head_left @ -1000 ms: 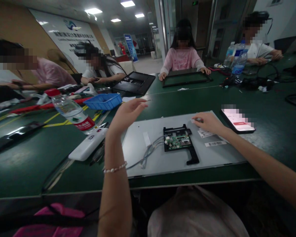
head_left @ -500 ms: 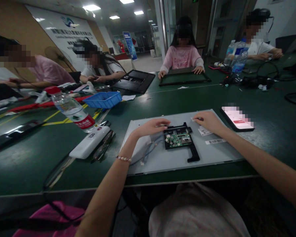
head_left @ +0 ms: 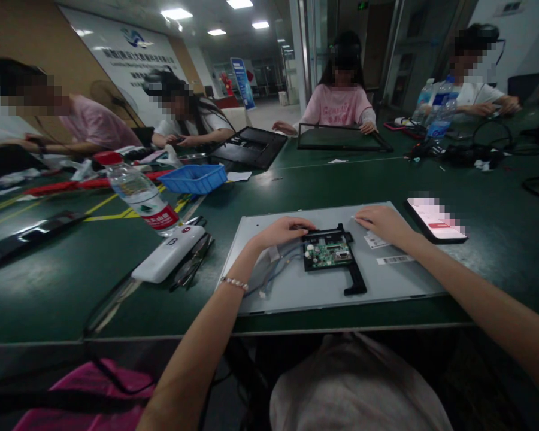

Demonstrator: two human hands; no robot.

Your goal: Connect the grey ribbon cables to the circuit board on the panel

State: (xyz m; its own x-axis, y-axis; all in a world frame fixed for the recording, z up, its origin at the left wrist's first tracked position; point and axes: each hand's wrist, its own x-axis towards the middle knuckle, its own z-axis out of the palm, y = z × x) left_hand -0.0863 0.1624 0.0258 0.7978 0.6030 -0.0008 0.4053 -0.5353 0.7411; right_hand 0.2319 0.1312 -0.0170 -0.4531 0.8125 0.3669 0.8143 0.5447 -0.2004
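A grey metal-backed display panel lies in front of me, with white labels on its right part. On it is a black plastic bracket around a green circuit board. My left hand has its fingers closed at the bracket's upper left corner; the fingertips are partly hidden. Thin blue-grey cables run from the board's left side, below that hand. My right hand is above the panel, right of the bracket, its fingers pinched together. A small pale bit shows at their tips, too small to name.
Right of the panel lies a phone. To the left are a white power bank, glasses, a water bottle and a blue bin. Across the table, a person in pink handles a black frame.
My left fingers have come down and closed at the bracket's corner. My right hand stays pinched in about the same place. Across the table, the black frame has been tilted up.
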